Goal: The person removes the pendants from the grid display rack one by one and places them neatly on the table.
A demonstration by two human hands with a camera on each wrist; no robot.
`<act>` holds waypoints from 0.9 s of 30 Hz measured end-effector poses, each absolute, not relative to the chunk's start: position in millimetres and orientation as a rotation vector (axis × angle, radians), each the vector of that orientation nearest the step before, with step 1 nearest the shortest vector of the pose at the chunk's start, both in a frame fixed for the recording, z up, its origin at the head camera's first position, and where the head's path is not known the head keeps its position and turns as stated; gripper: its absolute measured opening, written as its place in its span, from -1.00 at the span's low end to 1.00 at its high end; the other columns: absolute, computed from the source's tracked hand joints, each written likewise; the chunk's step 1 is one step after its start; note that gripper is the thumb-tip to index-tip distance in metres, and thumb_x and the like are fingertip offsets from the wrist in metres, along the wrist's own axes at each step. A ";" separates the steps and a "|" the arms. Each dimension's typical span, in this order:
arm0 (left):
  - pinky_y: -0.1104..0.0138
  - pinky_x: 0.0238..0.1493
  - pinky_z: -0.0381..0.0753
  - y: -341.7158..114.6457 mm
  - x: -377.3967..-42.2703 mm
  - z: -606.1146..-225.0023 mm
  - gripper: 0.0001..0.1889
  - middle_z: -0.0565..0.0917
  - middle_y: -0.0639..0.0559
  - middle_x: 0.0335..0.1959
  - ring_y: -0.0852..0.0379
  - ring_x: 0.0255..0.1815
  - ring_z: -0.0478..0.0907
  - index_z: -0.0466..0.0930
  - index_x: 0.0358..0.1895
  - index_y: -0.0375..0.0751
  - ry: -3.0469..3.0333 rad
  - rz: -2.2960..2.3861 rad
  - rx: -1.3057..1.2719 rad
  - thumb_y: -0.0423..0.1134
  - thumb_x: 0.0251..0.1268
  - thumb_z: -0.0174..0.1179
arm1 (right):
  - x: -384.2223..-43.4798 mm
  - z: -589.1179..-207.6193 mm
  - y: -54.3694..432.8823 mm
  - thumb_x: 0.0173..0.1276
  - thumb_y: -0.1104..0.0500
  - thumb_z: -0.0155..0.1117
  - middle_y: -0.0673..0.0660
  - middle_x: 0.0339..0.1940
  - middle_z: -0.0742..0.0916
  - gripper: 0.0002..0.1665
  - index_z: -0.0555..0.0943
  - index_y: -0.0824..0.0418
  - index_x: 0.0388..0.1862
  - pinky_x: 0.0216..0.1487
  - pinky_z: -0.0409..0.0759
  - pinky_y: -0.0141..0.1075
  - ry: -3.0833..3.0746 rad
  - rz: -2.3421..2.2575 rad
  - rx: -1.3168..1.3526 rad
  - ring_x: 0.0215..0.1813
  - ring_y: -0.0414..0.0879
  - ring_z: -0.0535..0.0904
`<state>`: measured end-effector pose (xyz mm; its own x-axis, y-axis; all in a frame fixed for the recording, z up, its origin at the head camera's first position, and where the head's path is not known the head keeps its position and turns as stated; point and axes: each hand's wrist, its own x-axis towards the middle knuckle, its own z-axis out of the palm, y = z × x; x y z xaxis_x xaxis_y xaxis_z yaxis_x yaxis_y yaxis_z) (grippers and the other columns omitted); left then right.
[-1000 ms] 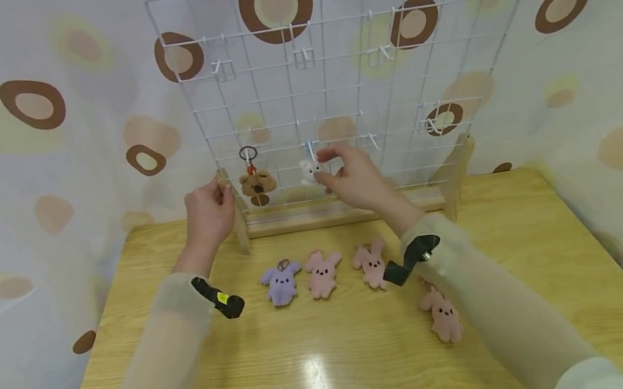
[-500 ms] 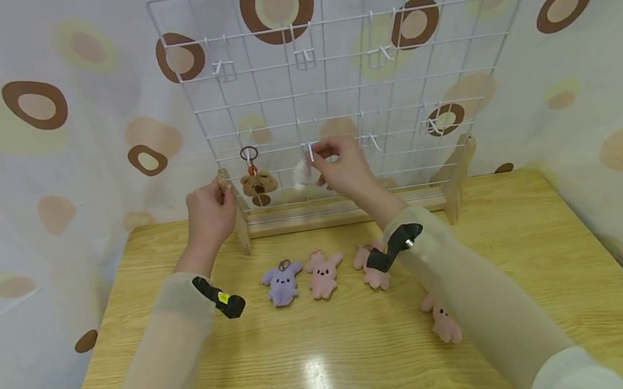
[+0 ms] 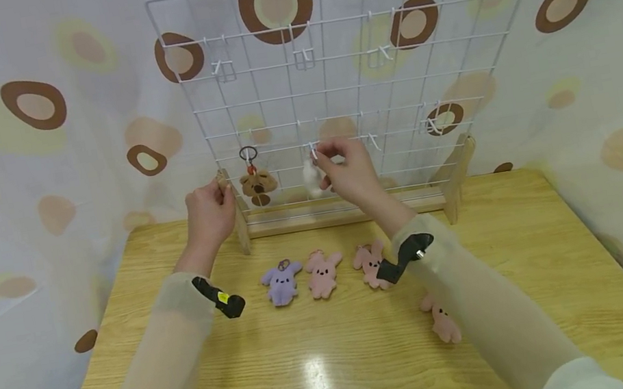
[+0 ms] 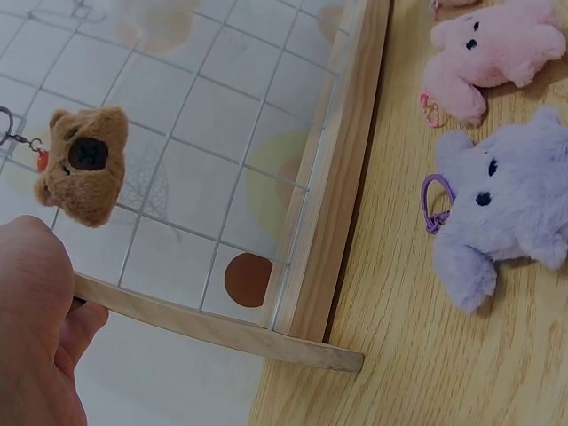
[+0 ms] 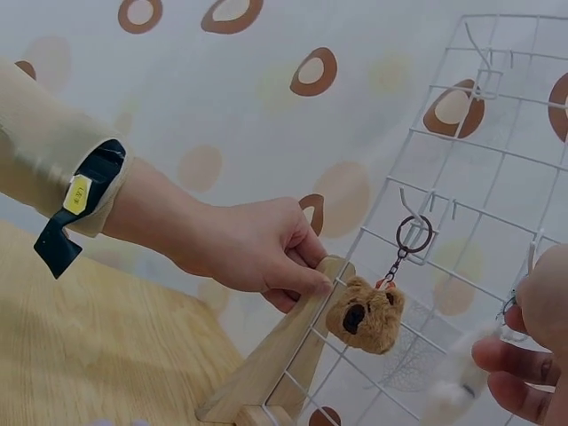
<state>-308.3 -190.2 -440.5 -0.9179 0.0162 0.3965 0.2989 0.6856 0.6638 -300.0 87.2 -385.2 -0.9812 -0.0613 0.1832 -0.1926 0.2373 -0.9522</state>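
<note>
My left hand (image 3: 211,212) grips the top of the wooden stand's left upright (image 3: 236,214), beside the white wire grid rack (image 3: 324,91). A white plush keychain (image 3: 311,179) hangs below my right hand (image 3: 352,170), which pinches its ring at a hook in the grid's lower row. In the right wrist view the white plush (image 5: 453,386) is blurred, and fingers partly cover its ring. A brown bear keychain (image 3: 257,183) hangs by its ring from the hook to the left, between my two hands.
A purple plush keychain (image 3: 282,284) and two pink plush keychains (image 3: 322,274) (image 3: 371,266) lie in a row on the wooden table (image 3: 243,373). Another pink plush (image 3: 443,321) lies partly under my right forearm. Bare hooks (image 3: 380,53) stick out from the grid.
My right hand has moved from the white plush's body up to its ring by the hook. The plush has turned, so its face no longer shows. My left hand stays put.
</note>
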 end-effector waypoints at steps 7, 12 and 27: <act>0.30 -0.65 0.25 -189.7 -309.2 -441.5 -0.70 0.42 -0.01 -0.74 0.09 -0.73 0.31 0.60 -0.37 -0.33 -2.543 -1.091 -0.244 -0.31 0.64 0.08 | -281.7 -374.8 93.3 0.62 0.20 0.26 0.18 -0.11 0.69 -0.79 0.68 0.36 0.00 -0.48 0.64 -0.25 -2.408 1.817 0.339 -0.49 0.22 0.65; 0.31 -0.65 0.25 -190.1 -310.3 -442.4 -0.72 0.42 -0.02 -0.73 0.09 -0.72 0.32 0.63 -0.33 -0.36 -2.547 -1.095 -0.235 -0.33 0.63 0.09 | -272.2 -368.0 97.2 0.63 0.17 0.27 0.16 -0.11 0.67 -0.78 0.68 0.33 0.00 -0.49 0.61 -0.31 -2.392 1.839 0.361 -0.42 0.41 0.61; 0.34 -0.68 0.24 -189.8 -309.8 -441.6 -0.74 0.43 -0.02 -0.71 0.09 -0.72 0.33 0.65 -0.28 -0.35 -2.563 -1.097 -0.225 -0.31 0.64 0.07 | -250.4 -363.8 115.2 0.55 0.24 0.33 0.18 -0.11 0.70 -0.85 0.64 0.36 -0.09 -0.42 0.62 -0.24 -2.378 1.867 0.446 -0.51 0.04 0.66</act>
<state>-309.8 -189.8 -441.6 -0.9287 0.0105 0.3708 0.2754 0.6891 0.6703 -250.4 115.2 -363.8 -0.9539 -0.1745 0.2443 -0.2787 0.2125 -0.9366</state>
